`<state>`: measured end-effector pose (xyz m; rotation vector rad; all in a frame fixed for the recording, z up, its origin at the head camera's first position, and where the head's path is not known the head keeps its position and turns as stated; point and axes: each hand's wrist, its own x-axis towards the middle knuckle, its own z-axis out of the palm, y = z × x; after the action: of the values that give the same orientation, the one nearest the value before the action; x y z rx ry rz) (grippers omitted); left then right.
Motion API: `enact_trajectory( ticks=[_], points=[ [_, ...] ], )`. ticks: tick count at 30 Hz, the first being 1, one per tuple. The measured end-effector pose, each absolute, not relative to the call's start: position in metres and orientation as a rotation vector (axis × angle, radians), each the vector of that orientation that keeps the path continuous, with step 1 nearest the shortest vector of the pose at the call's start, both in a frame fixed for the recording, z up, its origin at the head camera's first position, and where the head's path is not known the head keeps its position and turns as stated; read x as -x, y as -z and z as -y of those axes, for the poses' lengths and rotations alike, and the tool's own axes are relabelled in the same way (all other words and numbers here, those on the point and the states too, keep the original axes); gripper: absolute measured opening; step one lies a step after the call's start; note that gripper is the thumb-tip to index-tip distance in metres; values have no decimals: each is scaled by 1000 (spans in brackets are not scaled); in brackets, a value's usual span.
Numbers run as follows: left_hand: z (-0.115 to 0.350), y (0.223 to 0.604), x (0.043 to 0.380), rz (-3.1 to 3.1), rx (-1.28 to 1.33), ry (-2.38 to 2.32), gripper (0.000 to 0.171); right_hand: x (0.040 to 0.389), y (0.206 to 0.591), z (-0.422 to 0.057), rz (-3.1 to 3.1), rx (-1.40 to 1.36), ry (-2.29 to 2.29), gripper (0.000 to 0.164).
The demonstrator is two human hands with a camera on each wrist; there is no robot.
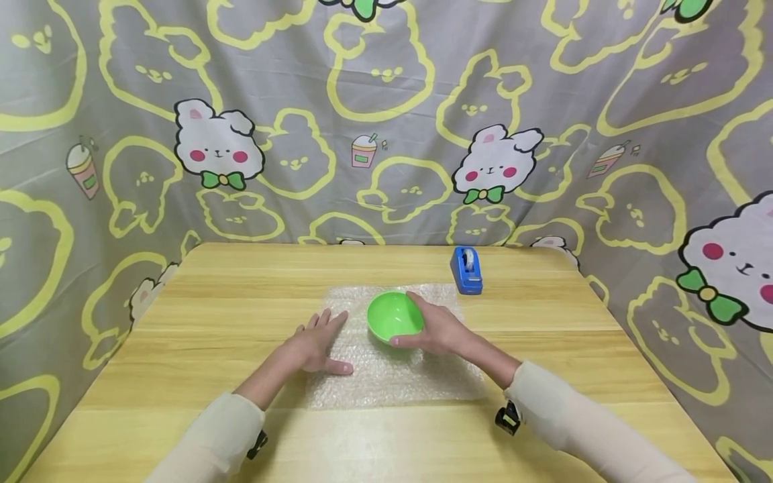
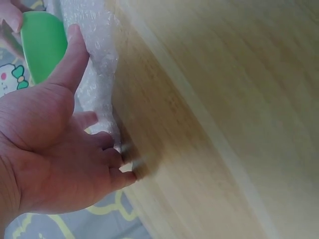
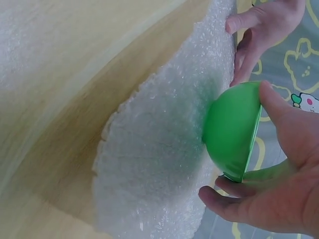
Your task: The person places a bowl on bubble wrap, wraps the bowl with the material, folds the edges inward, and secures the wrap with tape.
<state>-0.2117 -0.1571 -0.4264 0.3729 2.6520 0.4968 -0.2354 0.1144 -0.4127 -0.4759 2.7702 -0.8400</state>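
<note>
The right hand (image 1: pixel 439 329) grips a round green bowl (image 1: pixel 391 316) from its right side, thumb at the near rim, fingers at the far. The bowl's mouth faces up, central axis roughly upright, above bubble wrap (image 1: pixel 410 386). The left hand (image 1: pixel 313 347), palm down, fingers spread and holding nothing, is at the wrap's left edge. Beyond, a blue tape dispenser (image 1: pixel 468 280) stands on the wooden table (image 1: pixel 139 402).

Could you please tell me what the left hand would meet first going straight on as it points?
The left hand would probably meet the green bowl first, with its thumb side, though the bowl's height over the bubble wrap is unclear.
</note>
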Motion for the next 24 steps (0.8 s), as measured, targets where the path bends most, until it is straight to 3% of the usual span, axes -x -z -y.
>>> enact_trajectory(
  ticks=[8, 12, 18, 24],
  points=[
    [155, 422, 217, -2658, -373, -426, 113, 235, 415, -111, -2774, 436, 854, 110],
    [153, 415, 223, -2648, -389, -404, 101, 235, 416, -112, -2774, 420, 854, 110],
    [153, 409, 240, -2753, -343, -517, 68, 235, 415, -113, -2777, 419, 850, 110],
    [156, 415, 261, -2858, -151, -654, 66, 236, 414, -113, -2776, 400, 860, 109]
  ],
)
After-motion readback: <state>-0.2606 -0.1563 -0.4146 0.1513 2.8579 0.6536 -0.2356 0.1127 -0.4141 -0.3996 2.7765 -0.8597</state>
